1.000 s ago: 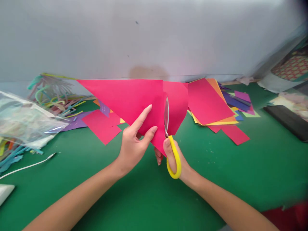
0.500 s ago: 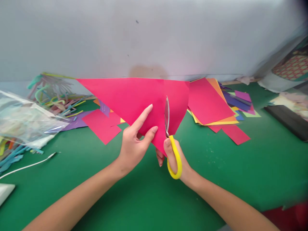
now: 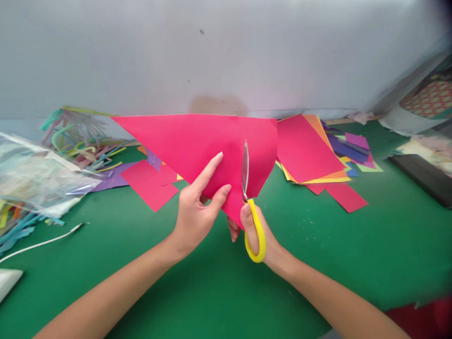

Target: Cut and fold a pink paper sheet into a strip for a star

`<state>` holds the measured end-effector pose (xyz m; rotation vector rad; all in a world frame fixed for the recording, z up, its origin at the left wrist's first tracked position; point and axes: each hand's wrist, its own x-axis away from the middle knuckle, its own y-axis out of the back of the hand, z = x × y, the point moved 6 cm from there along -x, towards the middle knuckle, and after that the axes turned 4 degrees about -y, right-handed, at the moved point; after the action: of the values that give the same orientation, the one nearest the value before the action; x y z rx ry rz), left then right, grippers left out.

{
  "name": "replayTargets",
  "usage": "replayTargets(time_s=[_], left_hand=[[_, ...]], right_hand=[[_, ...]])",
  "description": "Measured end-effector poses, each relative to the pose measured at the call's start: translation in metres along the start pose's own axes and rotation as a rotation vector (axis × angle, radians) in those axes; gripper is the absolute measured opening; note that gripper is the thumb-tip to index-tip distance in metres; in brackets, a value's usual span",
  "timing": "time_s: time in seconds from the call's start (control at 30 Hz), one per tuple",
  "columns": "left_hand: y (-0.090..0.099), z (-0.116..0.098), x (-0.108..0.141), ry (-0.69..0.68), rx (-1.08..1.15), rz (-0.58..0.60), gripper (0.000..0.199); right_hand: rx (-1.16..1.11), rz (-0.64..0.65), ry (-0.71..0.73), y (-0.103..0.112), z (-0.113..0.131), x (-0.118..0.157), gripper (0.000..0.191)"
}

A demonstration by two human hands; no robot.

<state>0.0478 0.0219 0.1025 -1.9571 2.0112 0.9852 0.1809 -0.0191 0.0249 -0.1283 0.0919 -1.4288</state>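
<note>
A large red sheet of paper (image 3: 190, 141) is held up in front of me, with a long straight top edge and a point at the left. My left hand (image 3: 197, 207) grips its lower edge, thumb and index finger on the near face, the other fingers behind. Yellow-handled scissors (image 3: 260, 235) are in my right hand (image 3: 270, 240), the thumb through the visible loop. One blade lies upright across the near face of the paper; the other blade is hidden behind it. Right of the blade, the paper bends away from me.
Red, orange and yellow sheets (image 3: 312, 150) lie stacked at the right, near a black flat object (image 3: 422, 179). Cut red pieces (image 3: 150, 183), coloured pipe-cleaner-like strips (image 3: 84, 141) and a clear plastic bag (image 3: 38, 174) are at the left. A white cable (image 3: 42, 243) crosses the green table (image 3: 215, 292).
Almost nothing differs. The scissors' yellow handle has shifted very slightly left, and both hands keep their hold.
</note>
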Motion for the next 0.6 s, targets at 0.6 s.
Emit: replayTargets(time_s=[0.6], left_hand=[[-0.0033,-0.0007,-0.0006,-0.049,0.033,0.062,0.061]], right_hand=[[0.066,-0.061,-0.058,0.0046,0.0010,-0.0013,0.061]])
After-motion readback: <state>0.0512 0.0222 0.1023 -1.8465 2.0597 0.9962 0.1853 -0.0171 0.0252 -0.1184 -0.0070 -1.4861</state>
